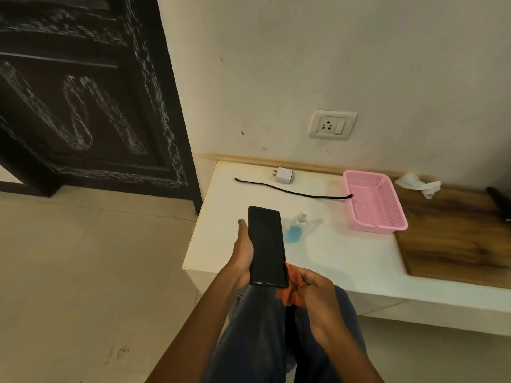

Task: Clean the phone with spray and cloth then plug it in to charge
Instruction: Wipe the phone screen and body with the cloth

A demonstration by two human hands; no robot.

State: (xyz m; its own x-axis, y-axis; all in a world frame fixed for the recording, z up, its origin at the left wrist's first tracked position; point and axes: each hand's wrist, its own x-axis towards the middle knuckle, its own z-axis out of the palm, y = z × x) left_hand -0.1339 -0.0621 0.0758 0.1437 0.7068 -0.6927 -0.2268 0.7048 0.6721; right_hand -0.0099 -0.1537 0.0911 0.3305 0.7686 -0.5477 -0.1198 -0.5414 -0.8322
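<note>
While unlabelled, phone [266,246] in left hand [243,252] grip.

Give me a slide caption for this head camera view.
Left hand holds the phone while right hand holds an orange cloth at its edge.

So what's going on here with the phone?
A person is cleaning it. The left hand holds the phone upright over the lap, while the right hand grips an orange cloth at its lower edge. The spray bottle, cable and charger lie unused on the white counter.
</note>
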